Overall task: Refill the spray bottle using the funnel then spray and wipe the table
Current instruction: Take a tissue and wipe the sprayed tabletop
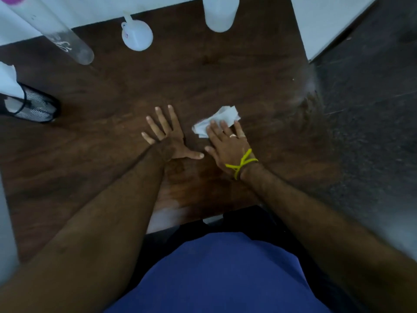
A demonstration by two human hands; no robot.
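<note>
Right hand (228, 146), fingers straight and slightly apart, pressed a white tissue (216, 124) flat on the brown table (225, 71), at three o'clock from the left hand (168, 137), whose fingers lay splayed, with the funnel (136, 35) at twelve o'clock.

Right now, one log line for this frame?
phase: wipe | right hand: flat, pressing tissue on table | left hand: flat on table, empty | funnel, spray bottle: set aside

Likely an office: wood-look desk (203, 86), mesh holder (33, 107), white partitions (327, 19).
</note>
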